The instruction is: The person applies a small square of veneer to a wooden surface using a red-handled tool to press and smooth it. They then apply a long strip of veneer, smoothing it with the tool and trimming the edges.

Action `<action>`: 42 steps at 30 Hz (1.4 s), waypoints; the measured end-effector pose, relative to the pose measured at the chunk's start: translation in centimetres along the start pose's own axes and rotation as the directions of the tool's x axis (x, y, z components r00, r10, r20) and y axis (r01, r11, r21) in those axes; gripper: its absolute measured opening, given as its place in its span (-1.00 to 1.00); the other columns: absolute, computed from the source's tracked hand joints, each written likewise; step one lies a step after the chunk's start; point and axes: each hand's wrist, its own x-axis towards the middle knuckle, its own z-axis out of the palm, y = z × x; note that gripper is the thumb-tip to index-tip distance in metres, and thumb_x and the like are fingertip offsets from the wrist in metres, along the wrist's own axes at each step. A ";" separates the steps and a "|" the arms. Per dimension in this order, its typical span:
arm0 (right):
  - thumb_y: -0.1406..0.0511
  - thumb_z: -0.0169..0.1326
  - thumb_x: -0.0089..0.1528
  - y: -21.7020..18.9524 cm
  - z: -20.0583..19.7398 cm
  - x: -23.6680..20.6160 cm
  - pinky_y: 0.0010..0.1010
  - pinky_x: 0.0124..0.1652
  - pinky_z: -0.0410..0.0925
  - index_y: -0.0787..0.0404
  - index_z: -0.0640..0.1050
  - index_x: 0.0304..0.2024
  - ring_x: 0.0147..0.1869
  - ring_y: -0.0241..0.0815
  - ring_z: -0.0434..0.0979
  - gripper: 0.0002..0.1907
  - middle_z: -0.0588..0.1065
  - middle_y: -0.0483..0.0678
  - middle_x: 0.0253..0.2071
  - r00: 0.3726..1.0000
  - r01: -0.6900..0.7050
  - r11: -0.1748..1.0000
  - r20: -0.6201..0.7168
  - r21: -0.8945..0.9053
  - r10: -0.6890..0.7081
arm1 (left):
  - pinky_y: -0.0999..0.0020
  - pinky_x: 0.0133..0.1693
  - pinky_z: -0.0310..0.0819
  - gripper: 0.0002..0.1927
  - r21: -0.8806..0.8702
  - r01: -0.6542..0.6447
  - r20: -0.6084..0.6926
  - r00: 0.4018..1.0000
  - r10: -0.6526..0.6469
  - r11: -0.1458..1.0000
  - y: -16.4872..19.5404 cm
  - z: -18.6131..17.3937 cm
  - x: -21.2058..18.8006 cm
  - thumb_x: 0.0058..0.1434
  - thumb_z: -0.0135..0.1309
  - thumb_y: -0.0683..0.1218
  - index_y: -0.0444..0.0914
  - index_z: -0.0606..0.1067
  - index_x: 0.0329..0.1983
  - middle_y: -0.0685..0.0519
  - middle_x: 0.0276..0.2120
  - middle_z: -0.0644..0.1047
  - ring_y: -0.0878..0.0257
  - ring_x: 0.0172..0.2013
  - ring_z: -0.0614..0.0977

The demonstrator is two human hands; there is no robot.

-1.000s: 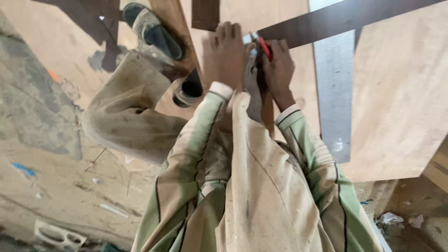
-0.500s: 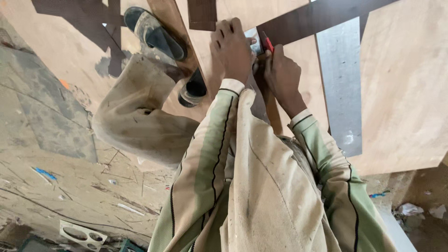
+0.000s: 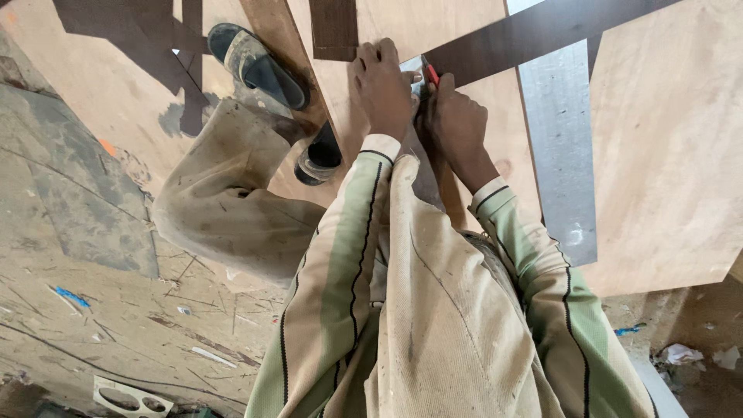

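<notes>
Left hand (image 3: 381, 89) presses flat on a thin, stiff dark-brown veneer strip (image 3: 534, 35); right hand (image 3: 457, 128) grips a small red-handled cutter (image 3: 428, 76), likely light, held by its handle.

Carpentry workshop — plywood sheets (image 3: 665, 155), scuffed floor (image 3: 116, 325)

Both hands, left hand (image 3: 383, 89) and right hand (image 3: 457, 128), have edged up the plywood sheet (image 3: 665, 155) with the red-handled tool (image 3: 429, 75).
</notes>
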 end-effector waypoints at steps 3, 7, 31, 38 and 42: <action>0.13 -0.08 0.46 -0.1 -0.2 0.1 -0.09 -0.61 0.36 0.26 0.35 -0.17 -0.58 0.11 0.57 -0.69 0.51 0.11 -0.61 0.994 -0.008 1.000 0.113 -0.028 0.011 | 0.02 0.03 0.39 -0.41 -0.046 0.009 -0.007 1.000 -0.010 0.999 0.1 0.1 0.4 -0.03 0.39 -0.03 -0.29 0.39 0.00 -0.13 0.01 0.39 -0.11 0.03 0.45; 0.17 0.00 0.41 -0.6 -0.4 0.1 -0.07 -0.57 0.38 0.24 0.36 -0.17 -0.57 0.09 0.59 -0.75 0.54 0.07 -0.61 0.998 -0.006 0.996 0.068 -0.085 0.012 | 0.01 0.00 0.39 -0.44 -0.028 0.000 -0.144 0.990 -0.004 1.000 0.7 0.6 0.6 0.02 0.33 -0.08 -0.31 0.40 0.05 -0.19 0.03 0.40 -0.16 0.03 0.46; 0.17 0.06 0.28 -0.3 -2.4 -3.0 -0.01 -0.50 0.41 0.26 0.41 -0.25 -0.48 0.18 0.61 -0.73 0.57 0.17 -0.52 0.981 -0.022 0.990 0.189 -0.140 0.048 | 0.02 0.03 0.36 -0.64 -0.013 0.050 -0.200 0.978 -0.051 0.999 1.7 -1.4 1.1 0.18 0.26 -0.11 -0.29 0.42 -0.03 -0.11 -0.04 0.42 -0.08 0.06 0.45; 0.18 0.02 0.34 0.9 -1.7 -4.1 -0.05 -0.54 0.40 0.27 0.39 -0.24 -0.52 0.14 0.61 -0.73 0.56 0.15 -0.55 0.984 -0.021 0.991 0.175 -0.131 0.044 | 0.01 -0.02 0.37 -0.68 -0.078 -0.046 -0.232 0.972 0.027 0.996 1.2 0.3 0.0 0.14 0.27 -0.11 -0.24 0.41 -0.12 -0.06 -0.13 0.40 -0.06 -0.01 0.45; 0.18 0.00 0.38 1.1 -1.5 -4.4 -0.04 -0.58 0.38 0.25 0.40 -0.25 -0.53 0.16 0.60 -0.74 0.55 0.15 -0.57 0.990 0.015 0.986 0.140 -0.163 0.008 | 0.00 -0.04 0.36 -0.66 -0.095 -0.073 -0.256 0.966 0.047 0.993 0.9 0.6 -0.3 0.13 0.29 -0.07 -0.24 0.40 -0.15 -0.06 -0.15 0.39 -0.05 -0.03 0.44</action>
